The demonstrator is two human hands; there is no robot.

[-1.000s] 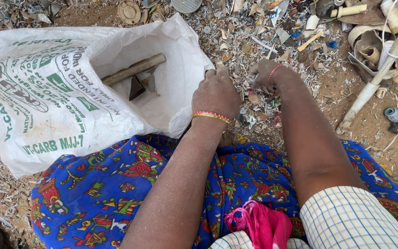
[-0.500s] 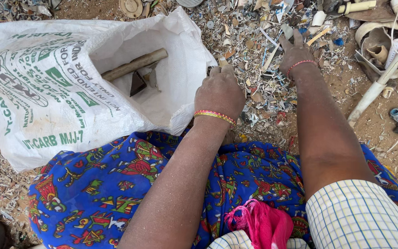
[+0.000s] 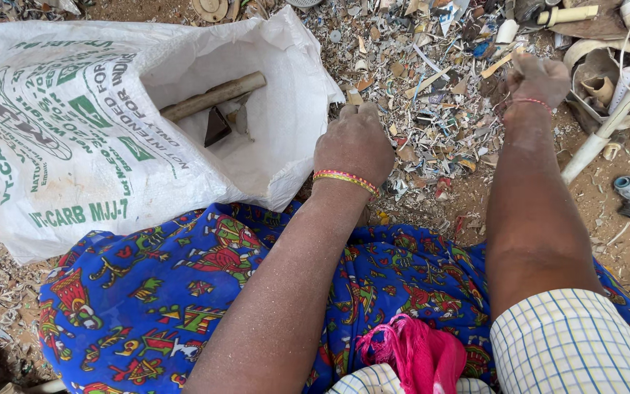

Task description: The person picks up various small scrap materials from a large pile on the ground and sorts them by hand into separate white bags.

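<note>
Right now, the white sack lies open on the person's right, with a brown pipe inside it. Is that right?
Not quite. In the head view the white sack lies open on the person's left, beside the left hand. The brown pipe is indeed inside it.

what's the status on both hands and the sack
Left hand fisted at white sack mouth, grip contents hidden. Right hand closed in scrap pile. Brown pipe inside sack. White pipe beside right hand.

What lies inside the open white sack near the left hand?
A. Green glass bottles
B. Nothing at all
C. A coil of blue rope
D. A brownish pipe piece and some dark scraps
D: a brownish pipe piece and dark scraps show through the mouth of the white sack, beside the left hand.
</note>
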